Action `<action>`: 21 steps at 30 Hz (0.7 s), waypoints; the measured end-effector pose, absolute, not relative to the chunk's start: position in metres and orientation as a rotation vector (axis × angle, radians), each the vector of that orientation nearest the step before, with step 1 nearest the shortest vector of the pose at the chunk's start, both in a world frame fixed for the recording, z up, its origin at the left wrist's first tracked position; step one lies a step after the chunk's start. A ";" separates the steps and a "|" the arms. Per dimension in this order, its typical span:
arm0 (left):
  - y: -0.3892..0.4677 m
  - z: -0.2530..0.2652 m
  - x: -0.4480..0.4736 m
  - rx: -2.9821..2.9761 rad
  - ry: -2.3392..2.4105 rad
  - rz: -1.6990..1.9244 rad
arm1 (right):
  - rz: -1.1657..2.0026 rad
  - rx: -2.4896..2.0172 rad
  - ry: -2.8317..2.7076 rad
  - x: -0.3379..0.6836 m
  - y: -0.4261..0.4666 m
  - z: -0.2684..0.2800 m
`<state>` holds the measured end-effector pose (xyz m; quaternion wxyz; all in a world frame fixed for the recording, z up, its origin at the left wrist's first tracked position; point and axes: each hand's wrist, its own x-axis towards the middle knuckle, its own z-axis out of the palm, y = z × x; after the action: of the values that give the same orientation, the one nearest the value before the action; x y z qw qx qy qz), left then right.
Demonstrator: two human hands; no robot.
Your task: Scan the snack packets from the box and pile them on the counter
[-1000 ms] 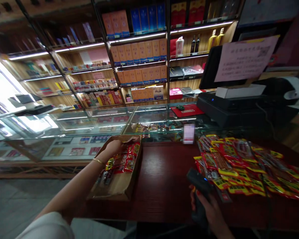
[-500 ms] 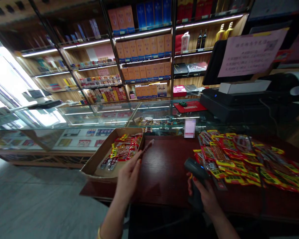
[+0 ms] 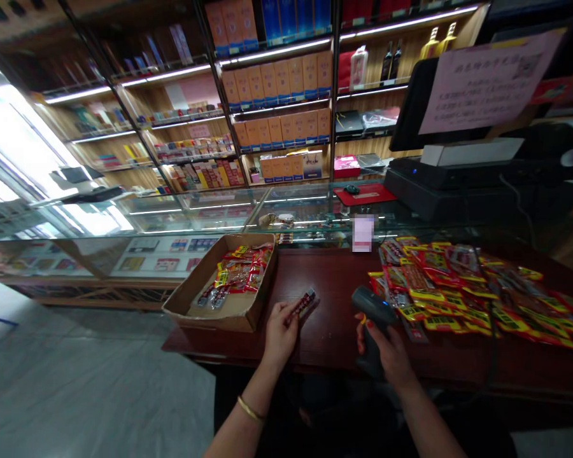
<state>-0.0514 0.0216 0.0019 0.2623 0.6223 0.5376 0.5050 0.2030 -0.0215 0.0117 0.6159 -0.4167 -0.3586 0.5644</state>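
My left hand (image 3: 281, 329) is closed on one end of a narrow, dark reddish snack stick in a wrapper (image 3: 304, 304). The stick is just above or on the dark red counter (image 3: 329, 273), its free end pointing away to the right. My right hand (image 3: 386, 346) is wrapped round the handle of a black barcode scanner (image 3: 373, 308) with a small blue light on top. To the left of my left hand stands a shallow cardboard box (image 3: 239, 319) partly filled with red and yellow snack packets (image 3: 241, 273).
A large heap of red and yellow snack packets (image 3: 439, 286) covers the counter's right side. Behind it stand a black monitor with a pink paper sign (image 3: 489, 83) and a black register base (image 3: 439, 197). A glass display case (image 3: 195, 216) runs along the back.
My left hand has moved right, away from the box, bringing the snack stick over the counter nearer the scanner. The right hand with the scanner has barely moved.
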 end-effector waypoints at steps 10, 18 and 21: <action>0.022 0.006 -0.045 1.709 1.493 1.383 | 1.336 -0.954 -0.858 0.204 -0.017 0.019; 0.020 0.008 -0.046 1.577 1.513 1.343 | 1.336 -0.959 -0.841 0.204 -0.022 0.017; 0.021 0.009 -0.047 1.559 1.535 1.389 | 1.336 -0.970 -0.826 0.204 -0.025 0.017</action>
<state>-0.0467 0.0209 0.0087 0.2716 0.5788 0.5702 0.5159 0.2036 -0.0254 0.0167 0.6034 -0.4190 -0.3567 0.5772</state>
